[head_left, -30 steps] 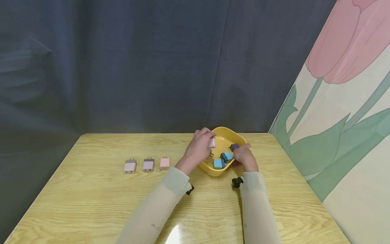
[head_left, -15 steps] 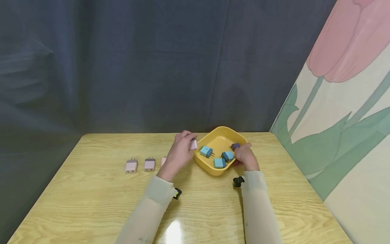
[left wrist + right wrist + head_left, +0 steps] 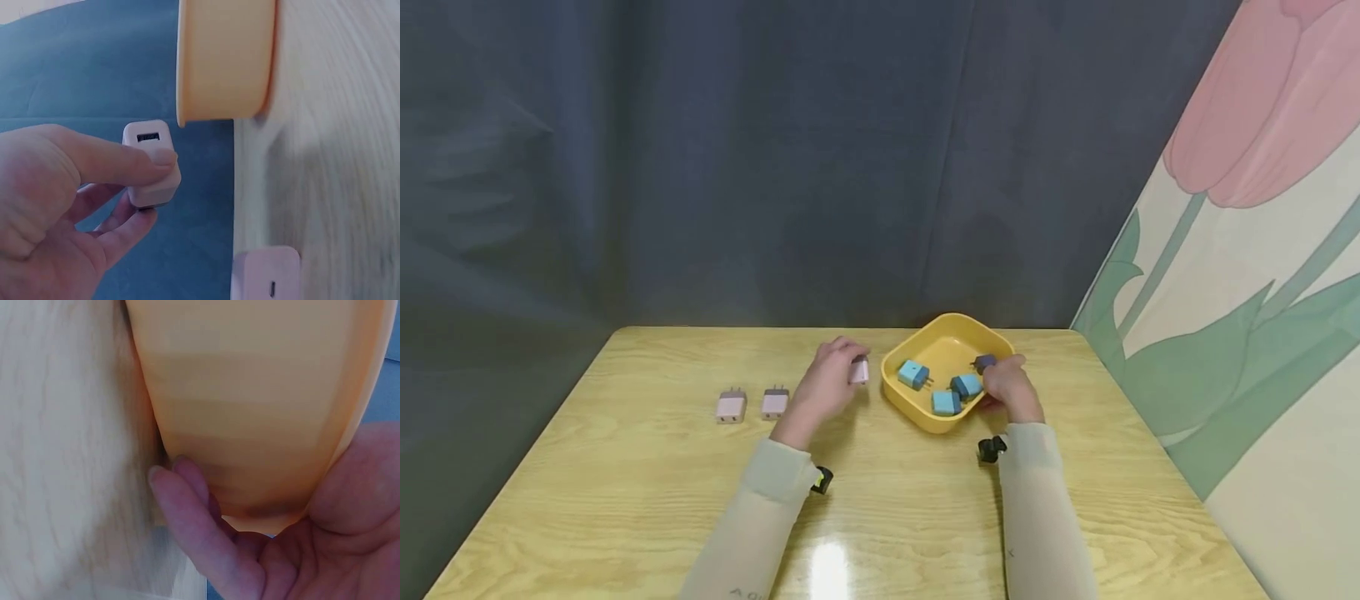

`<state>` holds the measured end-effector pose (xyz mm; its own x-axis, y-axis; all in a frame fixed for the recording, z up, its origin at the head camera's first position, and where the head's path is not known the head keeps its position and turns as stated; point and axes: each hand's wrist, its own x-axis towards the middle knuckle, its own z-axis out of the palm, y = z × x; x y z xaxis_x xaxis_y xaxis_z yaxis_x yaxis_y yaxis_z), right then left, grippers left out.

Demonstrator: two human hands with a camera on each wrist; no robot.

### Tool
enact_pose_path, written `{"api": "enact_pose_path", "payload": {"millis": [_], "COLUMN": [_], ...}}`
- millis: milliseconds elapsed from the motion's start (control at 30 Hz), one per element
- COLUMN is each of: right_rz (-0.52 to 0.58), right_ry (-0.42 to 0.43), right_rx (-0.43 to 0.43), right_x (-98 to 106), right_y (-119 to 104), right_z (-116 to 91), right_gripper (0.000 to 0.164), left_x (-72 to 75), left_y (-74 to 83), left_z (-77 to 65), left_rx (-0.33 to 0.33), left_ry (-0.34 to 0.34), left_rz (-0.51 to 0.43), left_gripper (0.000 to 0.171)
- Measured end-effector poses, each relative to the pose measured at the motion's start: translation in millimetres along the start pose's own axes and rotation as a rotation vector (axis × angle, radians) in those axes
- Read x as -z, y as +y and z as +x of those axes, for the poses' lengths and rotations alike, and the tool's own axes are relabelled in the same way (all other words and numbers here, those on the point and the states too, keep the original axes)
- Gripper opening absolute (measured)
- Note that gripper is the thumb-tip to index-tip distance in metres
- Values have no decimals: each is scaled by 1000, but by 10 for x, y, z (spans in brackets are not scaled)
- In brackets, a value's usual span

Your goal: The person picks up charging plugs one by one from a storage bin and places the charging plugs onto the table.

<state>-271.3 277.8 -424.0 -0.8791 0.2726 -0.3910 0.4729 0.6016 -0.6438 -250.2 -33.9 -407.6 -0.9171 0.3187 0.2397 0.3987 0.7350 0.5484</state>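
Observation:
My left hand (image 3: 823, 382) pinches a pale pink USB wall charger (image 3: 859, 370) in the air, left of the yellow bin (image 3: 898, 398). In the left wrist view, the thumb presses the face of the charger (image 3: 153, 165) below its USB slot, with fingers behind. My right hand (image 3: 1011, 387) grips the bin's right side, thumb over the rim and fingers along the outer wall (image 3: 244, 412). Inside the bin lie several chargers: light blue ones with dark blue ends (image 3: 913, 374) and a dark purple one (image 3: 983, 363), partly hidden by the right hand.
Two pinkish chargers with darker ends, a left one (image 3: 731, 407) and a right one (image 3: 775, 403), stand in a row on the wooden table (image 3: 647, 483). Another pink charger (image 3: 269, 275) shows in the left wrist view. A dark curtain (image 3: 775, 167) hangs behind the table.
My left hand has carried the pinched charger out from over the bin, leftward over the table, covering the row's third charger in the head view. The right hand stays on the bin.

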Motion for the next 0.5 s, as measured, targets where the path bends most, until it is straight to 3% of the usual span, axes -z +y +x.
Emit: {"api": "enact_pose_path", "payload": {"millis": [200, 500], "right_rz": [-12, -14], "right_ry": [-13, -8], "right_rx": [-2, 4], "right_x": [-3, 18], "right_y": [7, 6], "right_z": [-3, 13], "right_gripper": [73, 73], "left_x": [-86, -215], "left_y": [-130, -180], "left_z": [-38, 1], "left_rx": [-5, -6], "left_ry": [-33, -88], "left_rz": [7, 6], "left_gripper": [57, 59]}}
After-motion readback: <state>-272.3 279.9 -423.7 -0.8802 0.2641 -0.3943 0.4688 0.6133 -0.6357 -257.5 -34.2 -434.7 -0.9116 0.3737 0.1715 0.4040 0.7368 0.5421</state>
